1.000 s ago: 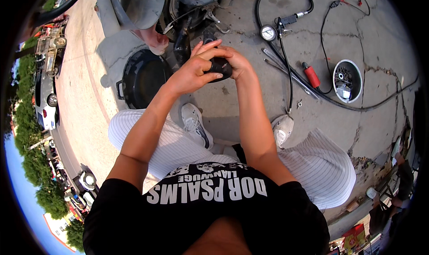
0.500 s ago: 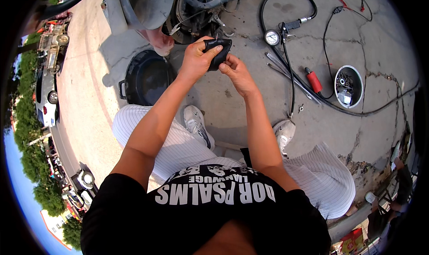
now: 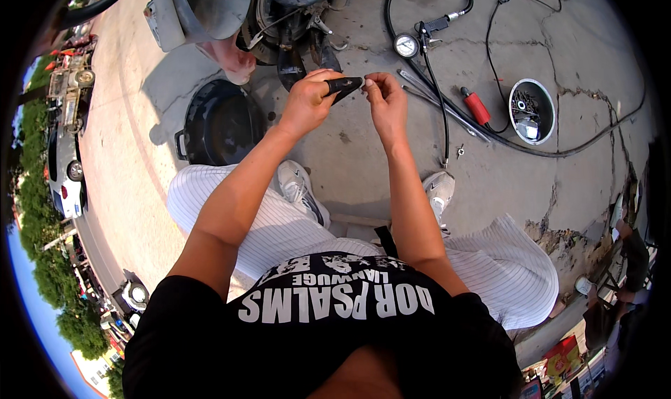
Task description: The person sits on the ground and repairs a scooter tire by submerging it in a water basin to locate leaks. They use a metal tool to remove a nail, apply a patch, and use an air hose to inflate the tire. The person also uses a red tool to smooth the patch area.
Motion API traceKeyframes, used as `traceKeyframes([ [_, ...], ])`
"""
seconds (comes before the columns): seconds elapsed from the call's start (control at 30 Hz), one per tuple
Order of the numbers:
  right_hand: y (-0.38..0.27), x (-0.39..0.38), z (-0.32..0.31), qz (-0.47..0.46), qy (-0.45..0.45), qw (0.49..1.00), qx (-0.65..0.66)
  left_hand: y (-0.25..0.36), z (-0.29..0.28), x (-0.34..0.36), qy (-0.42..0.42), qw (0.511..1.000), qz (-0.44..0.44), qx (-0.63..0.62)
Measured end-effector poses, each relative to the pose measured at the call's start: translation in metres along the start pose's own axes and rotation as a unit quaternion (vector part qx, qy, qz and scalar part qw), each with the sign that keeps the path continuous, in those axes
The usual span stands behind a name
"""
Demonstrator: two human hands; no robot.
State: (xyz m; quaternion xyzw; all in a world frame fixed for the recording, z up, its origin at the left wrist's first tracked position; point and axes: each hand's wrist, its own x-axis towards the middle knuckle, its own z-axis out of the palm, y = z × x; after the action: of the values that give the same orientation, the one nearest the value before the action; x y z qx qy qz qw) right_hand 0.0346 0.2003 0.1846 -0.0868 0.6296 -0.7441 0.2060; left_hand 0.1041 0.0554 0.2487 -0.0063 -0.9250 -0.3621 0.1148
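My left hand [image 3: 307, 105] is closed on a black rubber inner tube [image 3: 344, 85], which is stretched over its fingers toward the right. More black rubber [image 3: 289, 65] hangs down from the wheel just beyond that hand. My right hand [image 3: 386, 105] is held close to the tube's right end, thumb and fingertips pinched together. A small pale spot shows at those fingertips, too small to name. At the far edge the wheel [image 3: 269, 18] of a vehicle is partly hidden by its bodywork.
Left of my feet stands a black basin [image 3: 222, 123] holding dark liquid. To the right lie an air hose with a pressure gauge [image 3: 406, 45], metal levers [image 3: 426, 91], a red-handled tool [image 3: 477, 107] and a metal bowl [image 3: 532, 111] of small parts. Cracks run through the concrete.
My right hand has let go of the tube's lower edge and moved up and right, its fingers now pinched. The rubber over my left hand has turned and looks narrower.
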Motion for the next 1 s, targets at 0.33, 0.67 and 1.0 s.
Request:
traceKeyframes([
  [0.33,-0.025,-0.01,-0.002,-0.121,-0.062,0.989,-0.051,0.0,0.007,-0.002,0.031,0.999,0.029,-0.004],
  [0.67,-0.035,-0.01,0.006,-0.156,-0.061,0.977,-0.134,-0.001,0.008,-0.008,0.032,0.999,0.011,-0.001],
  [1.0,-0.028,0.038,0.019,0.015,0.19,0.977,0.097,0.007,0.003,-0.005,0.005,1.0,0.01,-0.008],
])
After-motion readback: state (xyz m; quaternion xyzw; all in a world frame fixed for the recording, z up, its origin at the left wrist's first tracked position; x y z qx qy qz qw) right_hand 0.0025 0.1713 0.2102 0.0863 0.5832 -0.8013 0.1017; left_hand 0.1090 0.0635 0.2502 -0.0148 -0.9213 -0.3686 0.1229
